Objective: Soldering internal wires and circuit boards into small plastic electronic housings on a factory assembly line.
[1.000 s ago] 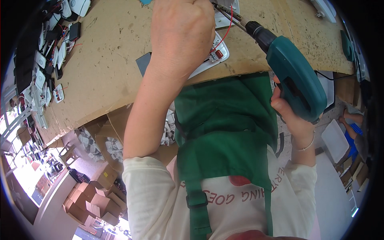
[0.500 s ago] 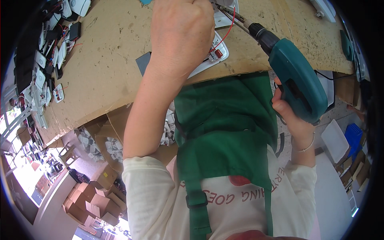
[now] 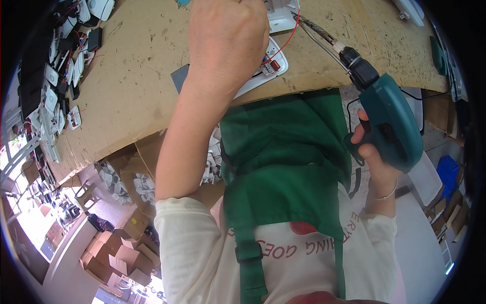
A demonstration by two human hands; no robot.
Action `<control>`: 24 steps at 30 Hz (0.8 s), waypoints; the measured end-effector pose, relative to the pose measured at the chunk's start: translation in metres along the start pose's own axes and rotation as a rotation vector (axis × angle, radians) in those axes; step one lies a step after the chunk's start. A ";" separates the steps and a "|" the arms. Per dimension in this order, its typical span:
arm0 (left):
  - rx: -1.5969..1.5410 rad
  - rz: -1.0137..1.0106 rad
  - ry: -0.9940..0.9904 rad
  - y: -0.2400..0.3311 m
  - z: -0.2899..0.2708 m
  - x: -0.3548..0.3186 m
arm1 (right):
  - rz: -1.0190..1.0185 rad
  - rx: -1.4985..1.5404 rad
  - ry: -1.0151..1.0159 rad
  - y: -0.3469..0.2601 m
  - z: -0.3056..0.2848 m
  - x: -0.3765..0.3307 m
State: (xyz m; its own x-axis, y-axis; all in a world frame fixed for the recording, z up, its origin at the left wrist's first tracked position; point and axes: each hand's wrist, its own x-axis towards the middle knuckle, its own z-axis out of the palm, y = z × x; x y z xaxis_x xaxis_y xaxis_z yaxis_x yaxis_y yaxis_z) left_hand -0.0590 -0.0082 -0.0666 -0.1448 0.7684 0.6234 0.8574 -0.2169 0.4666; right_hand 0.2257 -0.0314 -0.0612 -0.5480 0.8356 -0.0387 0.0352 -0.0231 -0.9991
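My right hand [image 3: 373, 152] grips the handle of a green soldering gun [image 3: 394, 121]. Its thin tip and the feed tube beside it point up and left, ending near the edge of a white plastic shell [image 3: 282, 23]. My left hand [image 3: 228, 45] is curled closed over the work at the table's edge; its fingertips and whatever they hold are hidden. Partly under that hand lies a second white casing half [image 3: 281, 57] with a small circuit board and a red component [image 3: 275, 65]. From the board a red wire [image 3: 289, 38] curves up to the shell.
A dark grey flat piece [image 3: 179, 77] lies beside my left wrist. Many white casings and black parts [image 3: 76, 55] are heaped along the table's [image 3: 131, 86] left side. A white part [image 3: 409, 12] sits at far right. Below the table stand cardboard boxes [image 3: 126, 256] and a blue bin [image 3: 447, 172].
The soldering gun and my right hand have moved right and slightly down, so the tip has drawn back from beside my left hand. The left hand has shifted only slightly.
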 end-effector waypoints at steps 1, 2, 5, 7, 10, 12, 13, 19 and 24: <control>-0.309 0.211 0.297 0.005 0.000 0.005 | 0.002 0.022 0.008 0.002 -0.002 -0.002; -0.313 0.211 0.296 0.010 -0.003 0.008 | 0.003 0.021 0.012 0.003 -0.005 -0.004; 0.264 -0.227 -0.260 0.022 -0.017 0.011 | -0.001 0.035 0.009 0.004 -0.005 -0.005; 0.211 0.132 0.022 0.013 -0.017 -0.001 | 0.024 0.053 0.027 0.004 0.001 -0.001; 0.216 0.162 0.020 0.010 -0.015 -0.003 | 0.012 -0.007 0.042 0.005 0.002 0.005; 0.207 0.159 0.015 0.010 -0.015 -0.003 | 0.000 -0.015 0.068 0.008 0.007 0.009; 0.200 0.156 0.009 0.011 -0.015 -0.003 | -0.012 -0.021 0.093 0.009 0.008 0.011; 0.200 0.146 -0.012 0.009 -0.012 -0.003 | 0.008 -0.157 0.083 0.013 0.009 0.019; -0.055 0.186 0.142 0.003 -0.007 -0.005 | -0.024 -0.204 0.083 0.010 0.014 0.024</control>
State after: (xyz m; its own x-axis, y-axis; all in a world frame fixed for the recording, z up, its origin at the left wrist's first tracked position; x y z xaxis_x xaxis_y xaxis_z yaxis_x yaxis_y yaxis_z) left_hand -0.0592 -0.0163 -0.0642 -0.0581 0.6209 0.7818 0.8484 -0.3820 0.3664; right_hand 0.2013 -0.0191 -0.0728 -0.4805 0.8770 -0.0046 0.1956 0.1021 -0.9754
